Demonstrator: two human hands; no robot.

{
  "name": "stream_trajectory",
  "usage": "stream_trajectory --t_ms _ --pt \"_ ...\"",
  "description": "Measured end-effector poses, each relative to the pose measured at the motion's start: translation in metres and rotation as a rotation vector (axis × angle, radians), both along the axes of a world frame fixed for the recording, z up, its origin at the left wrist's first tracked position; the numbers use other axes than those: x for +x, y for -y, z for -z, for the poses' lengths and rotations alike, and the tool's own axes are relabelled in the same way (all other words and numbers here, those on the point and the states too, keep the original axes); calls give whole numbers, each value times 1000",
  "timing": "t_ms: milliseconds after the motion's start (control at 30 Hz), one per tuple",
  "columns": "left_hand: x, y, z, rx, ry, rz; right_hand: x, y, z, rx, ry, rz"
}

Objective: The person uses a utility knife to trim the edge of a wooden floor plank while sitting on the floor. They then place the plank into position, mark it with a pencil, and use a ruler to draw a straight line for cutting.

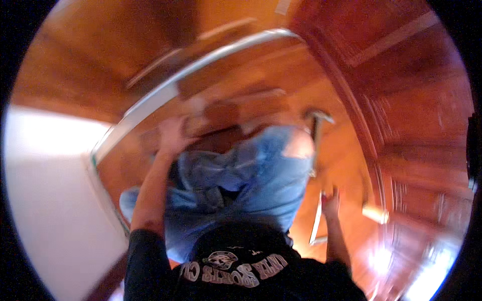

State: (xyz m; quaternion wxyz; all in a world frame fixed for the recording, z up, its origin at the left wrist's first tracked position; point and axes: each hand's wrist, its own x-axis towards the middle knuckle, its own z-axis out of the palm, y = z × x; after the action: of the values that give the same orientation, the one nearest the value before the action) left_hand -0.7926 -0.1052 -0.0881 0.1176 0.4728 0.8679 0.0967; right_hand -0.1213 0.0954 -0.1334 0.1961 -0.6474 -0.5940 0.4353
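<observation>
Motion smears much of the picture. My left hand (pixel 174 134) reaches down past my knee with its fingers apart, beside dark wooden pieces (pixel 223 116) on the floor; whether it touches them I cannot tell. Low on the right, my right hand (pixel 330 201) is closed on a thin metal tool with a bent end (pixel 316 226). Its exact kind is too blurred to name. A hammer (pixel 316 131) lies on the floor to the right of my knee, head pointing away from me.
I sit on an orange-brown wooden floor (pixel 341 155) in blue jeans (pixel 271 175). A pale strip (pixel 150 108) edges the floor at far left, beside a white wall (pixel 45 185). Reddish wooden furniture or panelling (pixel 422 115) stands right. A small pale yellowish object (pixel 375 214) lies near it.
</observation>
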Motion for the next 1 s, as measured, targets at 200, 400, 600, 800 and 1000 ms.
stream_trajectory --t_ms 200,400,600,800,1000 --pt "7 30 41 -20 -114 -13 89 103 76 157 573 -582" --pt "46 86 20 336 5 -79 86 72 80 -49 217 -339" --pt "94 199 -43 606 142 -323 96 -11 36 254 65 -185" --pt "129 290 -78 793 278 -481 -51 -105 -116 741 -257 -222" --pt "163 224 -185 791 -22 -254 -319 39 -291 1077 -791 -591"
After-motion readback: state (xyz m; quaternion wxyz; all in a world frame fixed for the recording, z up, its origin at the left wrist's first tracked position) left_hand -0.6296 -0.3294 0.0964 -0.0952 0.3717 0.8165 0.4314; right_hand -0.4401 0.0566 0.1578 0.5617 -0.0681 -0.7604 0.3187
